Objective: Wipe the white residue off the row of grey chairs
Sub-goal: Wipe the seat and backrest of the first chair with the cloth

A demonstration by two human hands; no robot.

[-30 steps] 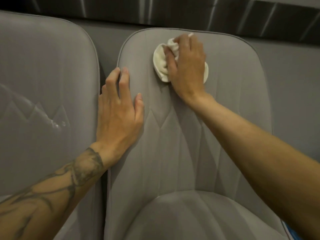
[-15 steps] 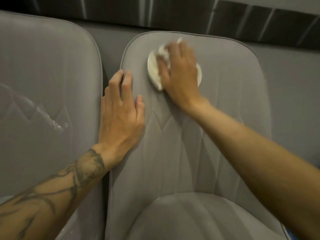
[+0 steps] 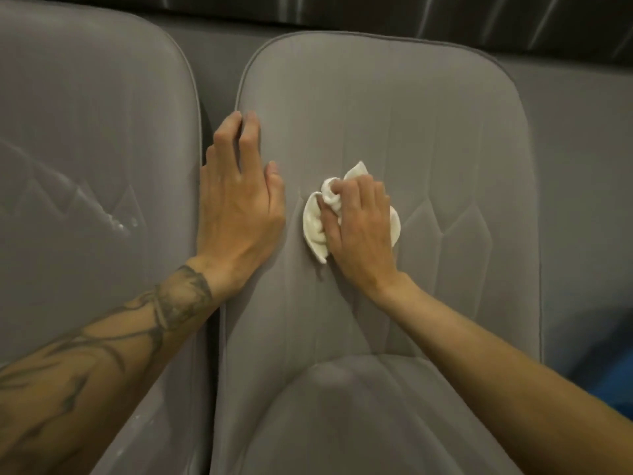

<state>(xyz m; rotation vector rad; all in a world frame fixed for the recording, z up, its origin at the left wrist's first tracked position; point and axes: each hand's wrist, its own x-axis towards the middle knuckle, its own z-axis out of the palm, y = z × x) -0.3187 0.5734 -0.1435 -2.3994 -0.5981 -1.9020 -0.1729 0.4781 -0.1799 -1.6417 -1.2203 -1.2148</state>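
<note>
Two grey upholstered chairs stand side by side. My right hand grips a crumpled white cloth and presses it against the middle of the backrest of the centre chair. My left hand rests flat on that backrest's left edge, fingers straight and pointing up. The left chair carries white residue in streaks and specks across the stitched part of its backrest.
A narrow dark gap separates the two backrests. Behind the chairs runs a grey ledge and a dark ribbed wall. Something blue shows at the lower right edge. The centre chair's seat cushion lies below my hands.
My right hand has dragged the cloth down from the top of the centre backrest to its middle. My left hand has stayed on the backrest's left edge.
</note>
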